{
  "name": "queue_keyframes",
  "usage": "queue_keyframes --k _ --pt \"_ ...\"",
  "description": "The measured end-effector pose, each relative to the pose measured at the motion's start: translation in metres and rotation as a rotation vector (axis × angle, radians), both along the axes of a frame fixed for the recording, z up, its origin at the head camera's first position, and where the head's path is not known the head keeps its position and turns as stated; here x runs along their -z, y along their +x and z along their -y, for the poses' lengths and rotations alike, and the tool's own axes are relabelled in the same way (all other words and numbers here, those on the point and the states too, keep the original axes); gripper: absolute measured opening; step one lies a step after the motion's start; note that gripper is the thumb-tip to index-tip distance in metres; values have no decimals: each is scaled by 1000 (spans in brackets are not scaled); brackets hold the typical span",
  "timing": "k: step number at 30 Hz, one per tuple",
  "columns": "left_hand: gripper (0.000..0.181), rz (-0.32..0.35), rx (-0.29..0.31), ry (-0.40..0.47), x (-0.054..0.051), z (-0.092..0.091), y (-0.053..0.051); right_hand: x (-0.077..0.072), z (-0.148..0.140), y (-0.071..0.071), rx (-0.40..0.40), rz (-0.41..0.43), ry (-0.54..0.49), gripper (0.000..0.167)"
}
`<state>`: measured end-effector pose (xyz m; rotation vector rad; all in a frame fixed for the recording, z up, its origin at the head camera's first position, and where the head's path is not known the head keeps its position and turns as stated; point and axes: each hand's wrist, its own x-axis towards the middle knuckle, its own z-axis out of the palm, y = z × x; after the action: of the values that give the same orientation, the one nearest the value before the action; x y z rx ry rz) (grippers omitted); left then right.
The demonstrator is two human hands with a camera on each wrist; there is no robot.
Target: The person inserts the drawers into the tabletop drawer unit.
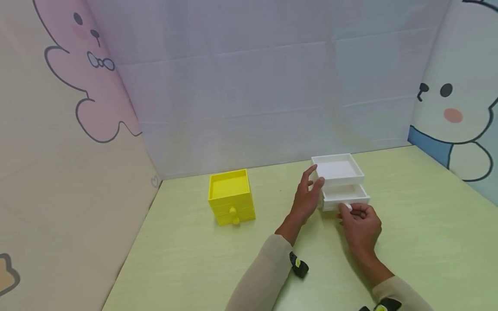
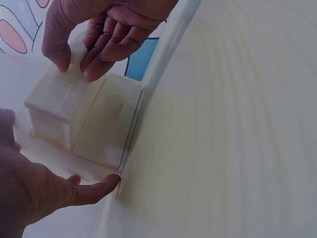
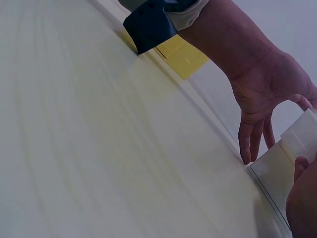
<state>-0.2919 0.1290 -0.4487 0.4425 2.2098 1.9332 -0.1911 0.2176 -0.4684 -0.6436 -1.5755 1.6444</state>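
A small white drawer box (image 1: 337, 169) with a tray-like top stands at the right of the table. Its upper drawer (image 1: 346, 193) is pulled out, and nothing shows inside it. My right hand (image 1: 362, 224) pinches the knob (image 2: 78, 52) of that drawer between thumb and fingers. Along the box's left side my left hand (image 1: 305, 198) rests with fingers extended, its thumb by the front corner. Below the pulled drawer, the left wrist view shows a closed lower drawer (image 2: 101, 131) with a round knob (image 2: 114, 104).
A yellow drawer box (image 1: 229, 185) of similar shape stands to the left, knobs facing front. The light green table (image 1: 186, 259) meets a pale cloth wall (image 1: 241, 86) behind and printed cartoon panels (image 1: 455, 99) at the sides.
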Motion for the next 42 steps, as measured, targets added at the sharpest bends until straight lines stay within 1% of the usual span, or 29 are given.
queue_keyframes --k 12,20,28,34,42 --pt "42 3 -6 -9 0 0 0 0 2 -6 25 -11 28 16" --pt "43 -13 -5 -9 -1 -1 0 2 1 -8 55 6 82 14" --pt "43 -8 -7 -12 -1 0 1 2 1 -9 53 5 65 13" --pt "42 -10 -7 -8 0 0 0 2 1 -9 54 3 70 14" --pt "42 -12 -10 -17 0 0 0 2 1 -9 35 -3 49 14"
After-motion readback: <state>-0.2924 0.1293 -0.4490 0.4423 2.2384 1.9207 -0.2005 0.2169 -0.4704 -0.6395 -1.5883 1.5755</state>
